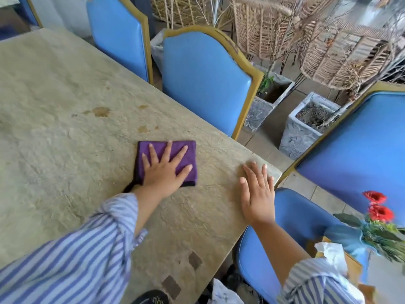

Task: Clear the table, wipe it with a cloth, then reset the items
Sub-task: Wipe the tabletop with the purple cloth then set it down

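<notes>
Cloth (190, 157), purple and folded into a flat pad, lies on the stone table (65, 150) near its right-hand corner, its longer side running from 9 to 3 o'clock; the left hand (163, 172) lies on top, palm down, fingers (169, 148) straight and fanned wide toward 12 o'clock, pressing the pad to the surface rather than pinching it. The brown stains (101, 111) lie toward 10 and 11 o'clock from the cloth, with smaller spots (142, 128) just beyond its far edge, so the next stroke probably goes up and left; the left hand is far nearer to them. The right hand (257, 194) rests flat on bare table at about 4 o'clock from the cloth, fingers straight and slightly apart, holding nothing, likely bracing. Flowers (377, 207) and a tissue box (333, 253) sit on a chair (302, 216) at 4 o'clock; resetting looks yet to come.
</notes>
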